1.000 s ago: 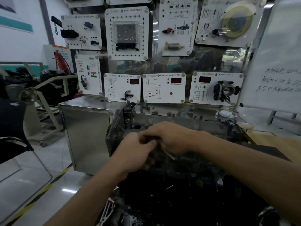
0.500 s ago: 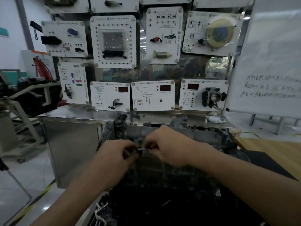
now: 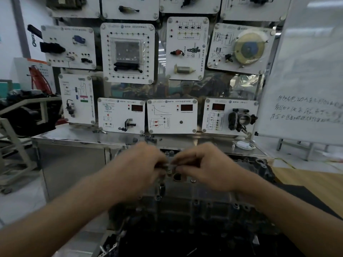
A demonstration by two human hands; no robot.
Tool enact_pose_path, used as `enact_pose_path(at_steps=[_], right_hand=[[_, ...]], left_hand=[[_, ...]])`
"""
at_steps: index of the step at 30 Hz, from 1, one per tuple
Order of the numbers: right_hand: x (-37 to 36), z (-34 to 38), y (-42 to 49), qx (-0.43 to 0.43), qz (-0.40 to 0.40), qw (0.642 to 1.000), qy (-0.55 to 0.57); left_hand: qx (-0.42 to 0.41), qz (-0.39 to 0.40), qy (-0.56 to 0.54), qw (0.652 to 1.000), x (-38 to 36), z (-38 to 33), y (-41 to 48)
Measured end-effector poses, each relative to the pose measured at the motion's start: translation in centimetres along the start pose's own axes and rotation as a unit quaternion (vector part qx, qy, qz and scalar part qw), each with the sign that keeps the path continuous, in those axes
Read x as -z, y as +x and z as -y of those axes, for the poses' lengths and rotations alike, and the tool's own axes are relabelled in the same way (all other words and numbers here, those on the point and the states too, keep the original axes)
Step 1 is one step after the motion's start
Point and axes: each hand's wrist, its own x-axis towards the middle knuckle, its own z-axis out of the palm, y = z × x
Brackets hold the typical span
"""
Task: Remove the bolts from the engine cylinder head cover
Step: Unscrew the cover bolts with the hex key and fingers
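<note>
The dark grey engine cylinder head cover (image 3: 194,199) lies right in front of me, with several bolt heads along it, such as one bolt (image 3: 193,180) near a round opening (image 3: 177,176). My left hand (image 3: 137,167) and my right hand (image 3: 202,169) meet fingertip to fingertip above the cover's far end. Between them they pinch a thin metal rod (image 3: 169,165), held level just above the opening. Motion blur hides what the rod is and how its ends sit in my fingers.
Behind the engine stands a steel cabinet (image 3: 74,164) carrying white training panels (image 3: 172,115). A whiteboard (image 3: 306,89) leans at the right above a wooden table (image 3: 315,182). An engine stand (image 3: 16,138) is on the left, and loose metal parts (image 3: 109,245) lie at the bottom.
My hands have drawn slightly apart, from a tight clasp to a fingertip pinch on the rod. They shifted a little right over the cover, and my head tilted up.
</note>
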Motion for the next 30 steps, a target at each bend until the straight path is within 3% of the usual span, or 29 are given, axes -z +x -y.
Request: enact_pose_path(at_steps=[2,6,10,14,20,30], right_hand=[[1.9,0.1,1.3,0.004,-0.034,0.999,-0.031],[3.7,-1.0,5.0,-0.045,-0.107,0.979,-0.166],[2.1,-3.2,7.2,-0.136,-0.087,0.952,-0.261],[0.3,-4.3,7.5,-0.181,-0.061,0.946,-0.262],[-2.3,-2.9,5.9,-0.151,-0.054,0.949,-0.272],[-3.7,-1.7,4.8,-0.113,-0.123,0.963,-0.210]], left_hand=[[-0.024,-0.014,-0.039,0.999,2.1,0.6,2.5],[-0.067,0.012,0.022,0.997,3.3,2.3,9.7],[-0.079,0.074,0.064,0.992,0.2,4.2,14.3],[-0.083,0.092,0.067,0.990,-1.8,6.9,15.0],[-0.092,0.073,0.043,0.992,-2.8,8.7,14.2],[-0.120,0.023,-0.005,0.993,-3.3,8.6,13.8]])
